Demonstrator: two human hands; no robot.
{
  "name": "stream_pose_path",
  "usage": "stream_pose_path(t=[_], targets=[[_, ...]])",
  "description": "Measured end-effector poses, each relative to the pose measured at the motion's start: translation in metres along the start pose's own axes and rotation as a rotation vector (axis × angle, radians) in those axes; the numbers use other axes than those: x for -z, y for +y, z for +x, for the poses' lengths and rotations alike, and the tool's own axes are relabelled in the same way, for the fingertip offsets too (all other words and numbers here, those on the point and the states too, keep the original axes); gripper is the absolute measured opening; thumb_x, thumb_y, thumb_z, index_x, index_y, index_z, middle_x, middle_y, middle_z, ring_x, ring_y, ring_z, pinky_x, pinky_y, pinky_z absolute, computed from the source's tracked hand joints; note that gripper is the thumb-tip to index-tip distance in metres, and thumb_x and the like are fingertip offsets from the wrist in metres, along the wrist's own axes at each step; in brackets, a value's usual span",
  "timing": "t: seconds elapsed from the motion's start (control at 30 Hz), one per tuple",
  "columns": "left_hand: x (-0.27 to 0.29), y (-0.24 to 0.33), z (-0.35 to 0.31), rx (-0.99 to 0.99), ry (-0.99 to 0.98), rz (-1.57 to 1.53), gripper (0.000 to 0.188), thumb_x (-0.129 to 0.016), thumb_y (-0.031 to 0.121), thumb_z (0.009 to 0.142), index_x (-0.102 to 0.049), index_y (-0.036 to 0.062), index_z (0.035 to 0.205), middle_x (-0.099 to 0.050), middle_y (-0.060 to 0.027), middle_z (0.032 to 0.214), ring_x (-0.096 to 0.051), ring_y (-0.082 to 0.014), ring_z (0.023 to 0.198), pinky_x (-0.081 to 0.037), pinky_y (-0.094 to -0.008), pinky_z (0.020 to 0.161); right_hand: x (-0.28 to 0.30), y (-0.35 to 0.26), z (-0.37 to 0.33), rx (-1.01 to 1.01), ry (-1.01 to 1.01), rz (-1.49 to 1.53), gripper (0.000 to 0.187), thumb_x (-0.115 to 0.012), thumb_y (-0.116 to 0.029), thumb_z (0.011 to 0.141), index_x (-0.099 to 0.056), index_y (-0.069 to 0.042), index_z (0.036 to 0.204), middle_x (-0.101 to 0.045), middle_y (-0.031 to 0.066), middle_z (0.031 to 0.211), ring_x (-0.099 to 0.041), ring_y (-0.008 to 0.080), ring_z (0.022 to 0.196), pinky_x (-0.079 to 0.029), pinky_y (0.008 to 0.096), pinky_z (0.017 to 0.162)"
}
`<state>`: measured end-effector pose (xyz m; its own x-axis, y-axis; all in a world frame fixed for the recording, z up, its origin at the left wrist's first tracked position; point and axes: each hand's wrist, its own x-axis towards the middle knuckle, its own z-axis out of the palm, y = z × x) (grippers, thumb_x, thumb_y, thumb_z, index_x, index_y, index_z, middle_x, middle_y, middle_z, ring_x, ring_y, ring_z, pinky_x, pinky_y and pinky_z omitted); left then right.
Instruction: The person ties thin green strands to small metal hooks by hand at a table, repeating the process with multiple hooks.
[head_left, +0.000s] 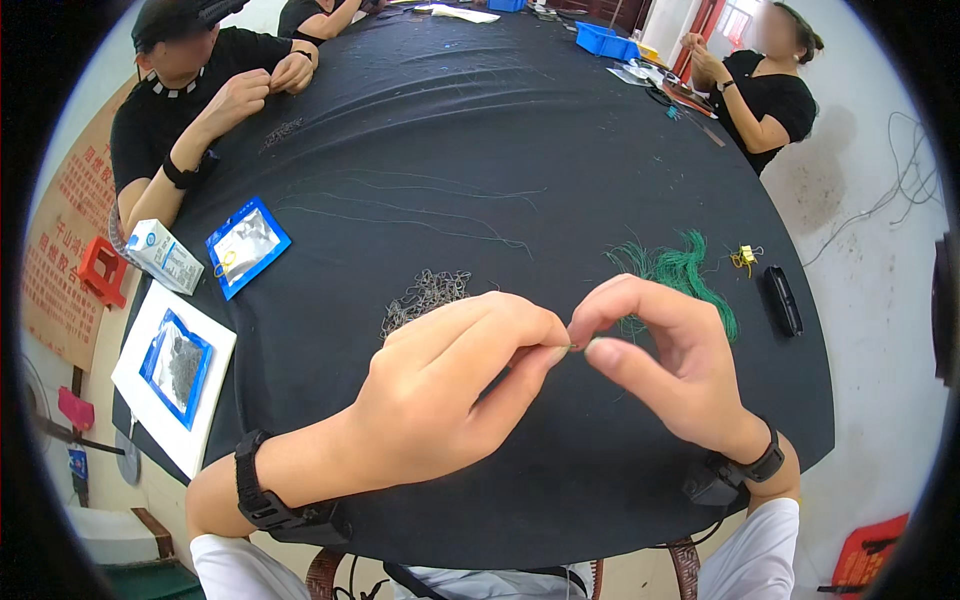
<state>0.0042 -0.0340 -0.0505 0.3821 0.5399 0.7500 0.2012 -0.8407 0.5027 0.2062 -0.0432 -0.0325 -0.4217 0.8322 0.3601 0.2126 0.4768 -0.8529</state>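
My left hand (450,385) is raised over the black-covered table, thumb and forefinger pinched together. What sits between those fingertips is too small to make out. My right hand (685,365) meets it there, its thumb and forefinger curled toward the same tiny spot. Just beyond my left hand lies a heap of small grey bent-wire metal pieces (428,292), partly covered by the hand. A bundle of green thread (690,270) spreads behind my right hand. Several thin loose strands (430,222) stretch across the cloth farther off.
Left: a blue-edged packet (248,245), a white carton (165,258) and a white board (140,340) bearing another packet (178,370). Right: a yellow clip (745,258) and black case (783,300). Blue tray (605,42) stands far right. Other people sit around the table (600,480).
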Motion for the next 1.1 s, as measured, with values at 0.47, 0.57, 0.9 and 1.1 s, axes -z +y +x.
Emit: stream_pose_path(t=[0.47,0.57,0.9,1.1], targets=[[0.0,-0.003,-0.001,0.196,-0.112,-0.098,0.015,-0.064,0.0,0.084,-0.063,-0.0018,0.099,-0.064,-0.0098,0.085,-0.062,-0.0128,0.072,-0.051,-0.0236,0.061,0.005,0.0,-0.001,-0.217,0.01,0.34,0.011,-0.061,-0.008,0.088,-0.064,0.0,0.095,-0.065,0.0068,0.092,-0.06,0.0098,0.084,-0.047,0.0236,0.076],[-0.004,-0.005,-0.005,0.302,-0.128,-0.242,0.014,-0.063,0.002,0.086,-0.063,-0.0026,0.099,-0.064,-0.0091,0.085,-0.063,-0.0126,0.072,-0.051,-0.0235,0.062,0.002,-0.007,0.004,-0.245,0.024,0.458,0.006,-0.059,-0.007,0.087,-0.061,-0.002,0.088,-0.064,0.0116,0.092,-0.063,0.015,0.077,-0.049,0.025,0.066],[-0.008,-0.002,0.001,0.354,-0.078,-0.161,0.018,-0.062,-0.004,0.076,-0.063,0.0008,0.093,-0.063,-0.0079,0.083,-0.062,-0.0198,0.07,-0.05,-0.0278,0.06,0.004,-0.003,0.003,-0.3,-0.029,0.564,0.006,-0.057,-0.006,0.088,-0.058,0.0,0.088,-0.065,0.014,0.089,-0.066,0.0188,0.078,-0.052,0.0265,0.063],[0.0,0.0,0.006,-0.081,0.017,0.126,0.022,-0.068,-0.005,0.068,-0.065,-0.0005,0.09,-0.063,-0.0118,0.086,-0.061,-0.0235,0.074,-0.048,-0.0314,0.063,-0.001,-0.001,-0.002,-0.213,-0.011,0.322,0.012,-0.06,-0.005,0.089,-0.061,0.003,0.096,-0.067,0.009,0.091,-0.064,0.0129,0.084,-0.05,0.024,0.073]])
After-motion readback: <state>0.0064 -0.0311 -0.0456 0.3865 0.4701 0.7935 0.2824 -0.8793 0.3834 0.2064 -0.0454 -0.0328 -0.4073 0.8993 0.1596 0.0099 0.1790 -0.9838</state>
